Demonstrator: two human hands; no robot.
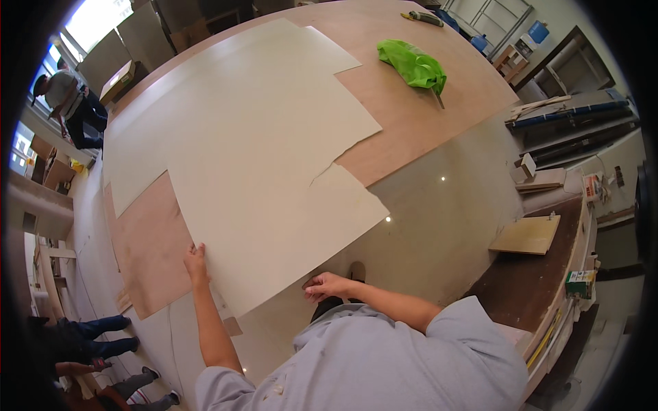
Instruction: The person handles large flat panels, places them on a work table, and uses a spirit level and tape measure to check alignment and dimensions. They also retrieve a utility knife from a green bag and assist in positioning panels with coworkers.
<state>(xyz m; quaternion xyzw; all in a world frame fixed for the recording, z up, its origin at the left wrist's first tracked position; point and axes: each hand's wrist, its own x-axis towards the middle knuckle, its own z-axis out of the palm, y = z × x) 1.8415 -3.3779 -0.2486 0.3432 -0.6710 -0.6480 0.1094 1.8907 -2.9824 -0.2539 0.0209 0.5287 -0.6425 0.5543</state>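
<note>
A large cream sheet (260,185) with stepped, uneven edges lies over a reddish-brown board (466,89) and juts out past its near edge toward me. A torn-looking line runs into the sheet from its right side. My left hand (196,262) is at the sheet's left edge, fingers closed on it. My right hand (326,286) is curled just off the sheet's near edge. Its fingers are pressed together, and whatever they may hold is hidden.
A crumpled green bag (415,65) and a dark-handled tool (425,18) lie on the board's far right. A brown workbench (528,281) bears a yellowish panel (526,235) at right. One person (72,103) stands far left; other people's legs (103,335) show lower left.
</note>
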